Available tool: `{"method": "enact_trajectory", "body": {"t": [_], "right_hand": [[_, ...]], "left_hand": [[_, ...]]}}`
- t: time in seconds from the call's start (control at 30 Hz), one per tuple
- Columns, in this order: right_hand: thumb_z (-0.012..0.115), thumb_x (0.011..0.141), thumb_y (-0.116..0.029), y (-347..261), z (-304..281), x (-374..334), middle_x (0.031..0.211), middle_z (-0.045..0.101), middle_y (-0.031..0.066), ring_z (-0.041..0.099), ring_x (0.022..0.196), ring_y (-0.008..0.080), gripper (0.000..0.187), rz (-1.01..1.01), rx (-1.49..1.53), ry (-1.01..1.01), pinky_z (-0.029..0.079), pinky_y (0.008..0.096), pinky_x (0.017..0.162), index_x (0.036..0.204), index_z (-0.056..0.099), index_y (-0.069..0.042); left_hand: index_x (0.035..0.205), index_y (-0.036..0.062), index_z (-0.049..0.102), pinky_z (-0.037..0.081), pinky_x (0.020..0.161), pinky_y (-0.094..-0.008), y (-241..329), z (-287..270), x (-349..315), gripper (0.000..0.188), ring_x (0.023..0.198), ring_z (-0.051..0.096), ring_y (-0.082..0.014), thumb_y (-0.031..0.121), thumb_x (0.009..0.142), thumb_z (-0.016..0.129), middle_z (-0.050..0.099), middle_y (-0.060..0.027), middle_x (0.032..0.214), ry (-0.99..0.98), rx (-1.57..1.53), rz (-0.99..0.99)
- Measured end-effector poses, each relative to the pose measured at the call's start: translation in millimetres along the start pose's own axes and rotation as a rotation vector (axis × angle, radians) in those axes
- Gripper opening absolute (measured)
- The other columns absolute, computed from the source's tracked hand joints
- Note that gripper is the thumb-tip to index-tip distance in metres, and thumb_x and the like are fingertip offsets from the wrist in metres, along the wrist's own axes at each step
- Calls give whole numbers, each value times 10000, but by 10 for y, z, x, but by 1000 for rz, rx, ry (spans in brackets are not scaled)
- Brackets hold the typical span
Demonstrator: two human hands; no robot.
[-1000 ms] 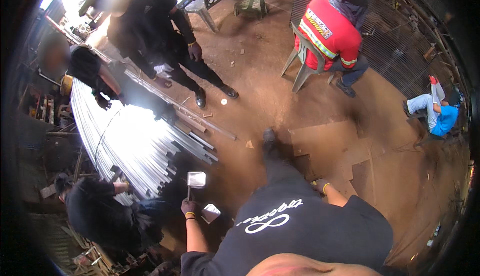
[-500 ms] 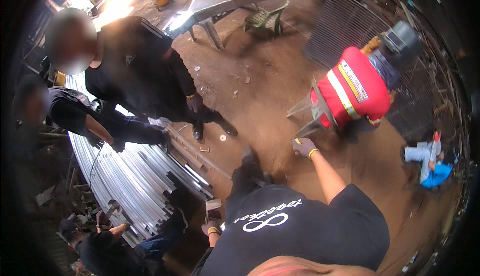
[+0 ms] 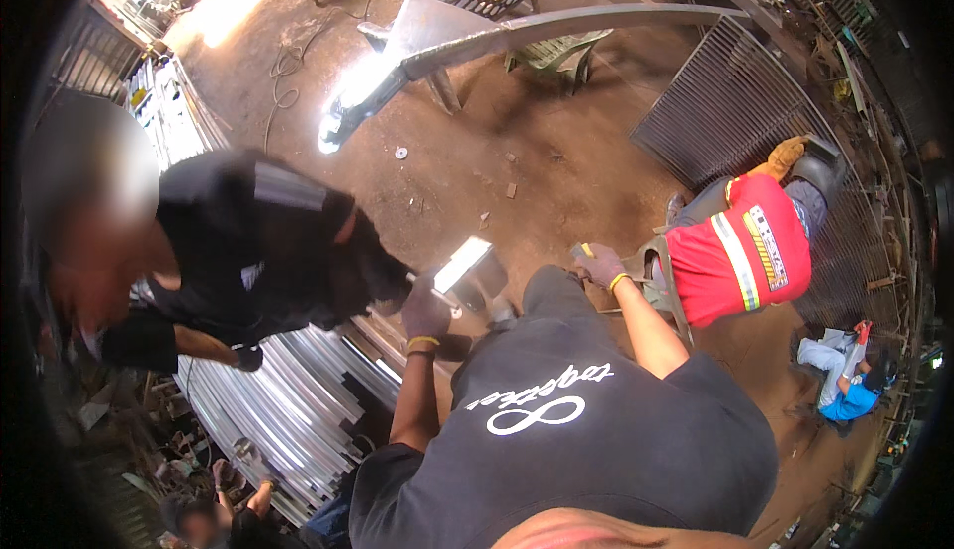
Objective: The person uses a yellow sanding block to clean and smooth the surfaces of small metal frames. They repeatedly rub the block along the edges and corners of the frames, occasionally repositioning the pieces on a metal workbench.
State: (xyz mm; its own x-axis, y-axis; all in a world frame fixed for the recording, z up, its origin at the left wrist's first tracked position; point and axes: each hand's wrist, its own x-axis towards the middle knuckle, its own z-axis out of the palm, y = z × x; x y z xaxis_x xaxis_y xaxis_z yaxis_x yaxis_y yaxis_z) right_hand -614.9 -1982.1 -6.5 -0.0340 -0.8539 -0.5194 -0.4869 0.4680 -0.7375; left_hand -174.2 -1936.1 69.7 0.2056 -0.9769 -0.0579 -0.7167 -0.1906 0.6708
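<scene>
My left hand [image 3: 425,313], in a dark glove with a yellow cuff, is closed and raised in front of my left side. It grips a short block-like metal piece [image 3: 465,263], whose upper face shines brightly; the glove hides part of it. My right hand [image 3: 603,269], in a matching glove, is held out ahead on the right. Its fingers are closed around a small dark-and-yellow object [image 3: 582,251], too small to identify.
Long silvery metal tubes [image 3: 273,405] lie stacked at the left, with co-workers beside them. A person in red [image 3: 730,261] sits at the right by a metal grating [image 3: 730,92]. A large steel frame [image 3: 556,30] stands ahead. Another person in blue [image 3: 850,400] is at far right.
My left hand has come up and forward with the metal piece. My view has shifted left and my right hand has risen slightly. The co-worker in black appears nearer, at the left.
</scene>
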Motion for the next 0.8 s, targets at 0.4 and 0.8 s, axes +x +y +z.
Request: {"method": "enact_trajectory", "body": {"t": [0.4, 0.8], "right_hand": [[706, 1047, -419, -2331, -813, 2116, 918, 721, 36, 675, 711, 129, 405, 37, 331, -37, 571, 310, 569, 1192, 739, -41], [702, 1061, -316, -5483, -879, 4136, 1083, 776, 135, 676, 1019, 172, 376, -579, 269, 60, 531, 321, 941, 1209, 741, 27]], "left_hand": [[1224, 110, 714, 602, 925, -396, 2035, -570, 3850, 424, 1058, 783, -307, 53, 810, 784, 790, -115, 1114, 230, -157, 416], [1306, 131, 708, 611, 942, -442, 1887, -660, 5717, 644, 1119, 760, -370, 296, 736, 958, 783, -158, 1188, 54, -106, 275]]}}
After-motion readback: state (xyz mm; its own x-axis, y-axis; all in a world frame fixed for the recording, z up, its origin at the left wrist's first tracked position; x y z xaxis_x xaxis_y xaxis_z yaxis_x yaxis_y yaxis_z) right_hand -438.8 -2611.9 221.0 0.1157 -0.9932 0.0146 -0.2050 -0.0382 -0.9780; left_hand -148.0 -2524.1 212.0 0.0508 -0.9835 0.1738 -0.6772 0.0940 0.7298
